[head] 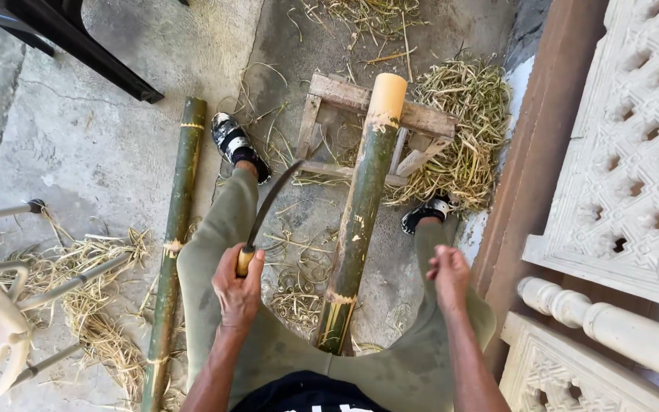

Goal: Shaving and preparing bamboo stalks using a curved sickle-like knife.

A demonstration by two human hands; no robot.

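Here, left hand (238,294) grips curved knife (268,210), blade pointing away, toward bamboo pole (360,214).

Left hand (238,286) grips curved knife (268,210) beside bamboo pole (360,214) on wooden stand (421,118); right hand (448,276) free.

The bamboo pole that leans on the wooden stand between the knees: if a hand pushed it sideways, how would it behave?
The bamboo pole looks stiff, thick and straight, so it would hardly bend. Being round and only resting on the wooden stand, it may roll or slip off sideways. Its smooth green skin probably gives a poor grip; neither the left hand nor the right hand touches it.
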